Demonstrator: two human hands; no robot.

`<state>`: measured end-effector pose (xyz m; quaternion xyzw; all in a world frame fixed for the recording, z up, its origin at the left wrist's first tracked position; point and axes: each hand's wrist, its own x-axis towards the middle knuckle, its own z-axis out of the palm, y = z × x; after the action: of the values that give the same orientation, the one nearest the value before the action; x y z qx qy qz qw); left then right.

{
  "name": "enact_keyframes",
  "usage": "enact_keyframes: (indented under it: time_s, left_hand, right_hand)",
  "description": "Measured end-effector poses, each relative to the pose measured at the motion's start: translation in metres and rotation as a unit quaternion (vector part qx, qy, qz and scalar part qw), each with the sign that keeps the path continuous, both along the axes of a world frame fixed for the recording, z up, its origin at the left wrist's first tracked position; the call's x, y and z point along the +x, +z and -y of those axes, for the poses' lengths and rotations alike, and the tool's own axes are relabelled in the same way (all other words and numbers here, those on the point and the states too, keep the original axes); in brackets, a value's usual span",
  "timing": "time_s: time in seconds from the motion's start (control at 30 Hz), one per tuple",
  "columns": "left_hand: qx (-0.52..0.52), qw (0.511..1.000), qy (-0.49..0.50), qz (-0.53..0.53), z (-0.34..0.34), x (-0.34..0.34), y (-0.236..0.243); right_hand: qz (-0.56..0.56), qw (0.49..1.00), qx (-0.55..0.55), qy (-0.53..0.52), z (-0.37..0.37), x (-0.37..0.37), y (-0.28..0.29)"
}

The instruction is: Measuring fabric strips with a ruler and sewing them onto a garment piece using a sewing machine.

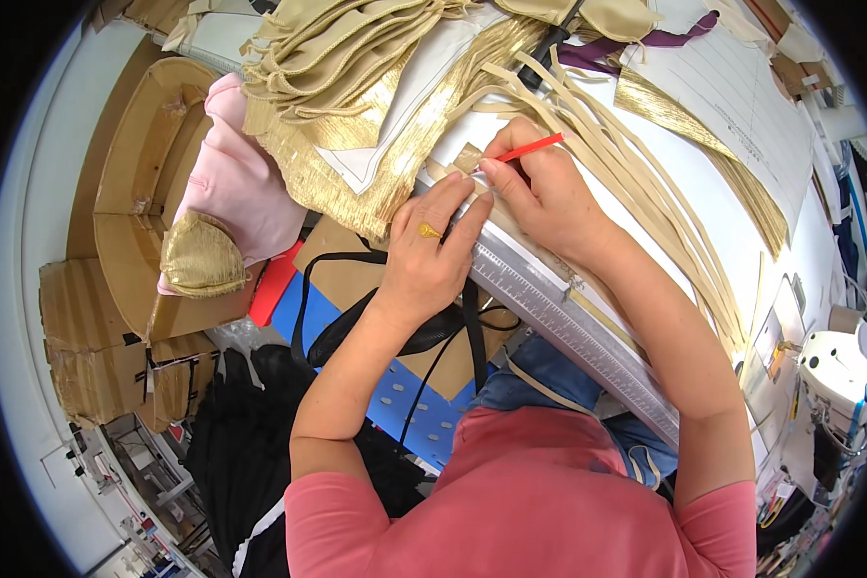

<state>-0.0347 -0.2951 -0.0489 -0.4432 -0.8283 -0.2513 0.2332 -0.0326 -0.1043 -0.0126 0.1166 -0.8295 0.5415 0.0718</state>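
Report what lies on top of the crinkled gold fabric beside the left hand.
A stack of beige corded pieces and white paper lie on the gold fabric; the parts beneath them are covered and cannot be seen.

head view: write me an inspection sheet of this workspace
Surface: white table, largely covered with fabric and paper patterns
Job's things: metal ruler along the near edge; beige strips right of it
Clutter: gold fabric under a beige stack
Hands: left hand near the ruler's far end; right hand grips red pen-like tool
Cables: thin black cord below; type unclear
Surroundings: cardboard boxes, pink cloth at left
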Motion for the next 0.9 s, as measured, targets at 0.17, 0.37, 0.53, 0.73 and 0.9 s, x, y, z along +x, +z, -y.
enact_keyframes:
  time_s: [0.17, 0.37, 0.53, 0.73, 0.9]
  left_hand:
    - [0.003, 1.000, -0.003, -0.001, 0.000, -0.001, -0.001]
    - [0.003, 1.000, -0.005, -0.001, 0.000, -0.003, -0.001]
    - [0.007, 1.000, -0.001, 0.000, 0.000, -0.002, -0.001]
    - [-0.006, 1.000, 0.001, 0.011, -0.001, 0.003, 0.003]
    - [0.013, 1.000, 0.001, -0.004, -0.004, -0.001, -0.010]
  right_hand:
    - [-0.031, 0.999, 0.013, -0.005, 0.004, -0.001, -0.004]
    - [-0.024, 0.999, -0.005, -0.024, 0.003, -0.002, -0.003]
    - [-0.029, 0.999, 0.015, -0.012, 0.005, -0.002, -0.002]
    - [0.019, 0.995, -0.094, -0.015, -0.004, -0.002, -0.006]
    - [0.069, 0.996, -0.062, 0.015, -0.031, 0.033, 0.020]
